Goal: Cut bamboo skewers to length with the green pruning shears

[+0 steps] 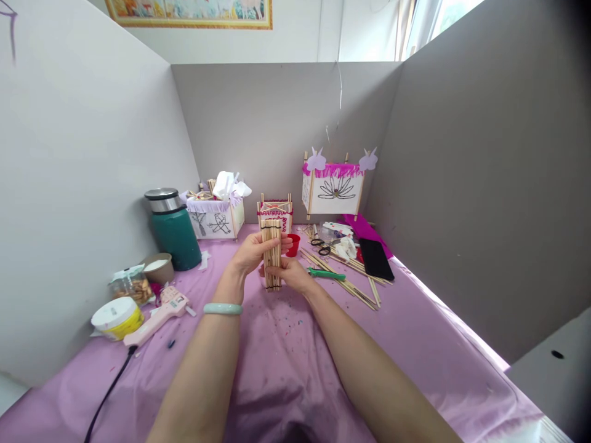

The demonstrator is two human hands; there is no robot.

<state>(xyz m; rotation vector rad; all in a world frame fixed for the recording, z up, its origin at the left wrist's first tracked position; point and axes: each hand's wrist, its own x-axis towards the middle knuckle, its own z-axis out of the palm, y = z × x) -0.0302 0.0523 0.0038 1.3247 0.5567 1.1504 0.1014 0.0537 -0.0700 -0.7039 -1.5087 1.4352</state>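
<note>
A person holds a bundle of wooden craft sticks upright above a counter draped in lilac cloth, the left hand closed around one side and the right hand gripping the lower part from the other. A jade bangle circles the left wrist. Both forearms reach forward over the paint-flecked cloth.

Just past the hands stand a red cup and a small stick frame. To the right lie scissors, loose sticks, a green-handled tool and a black phone, with the cloth running on to a grey partition. To the left sit a pink glue gun, a white-lidded tub, a glass jar and a teal flask. Two paper lanterns stand at the back.
</note>
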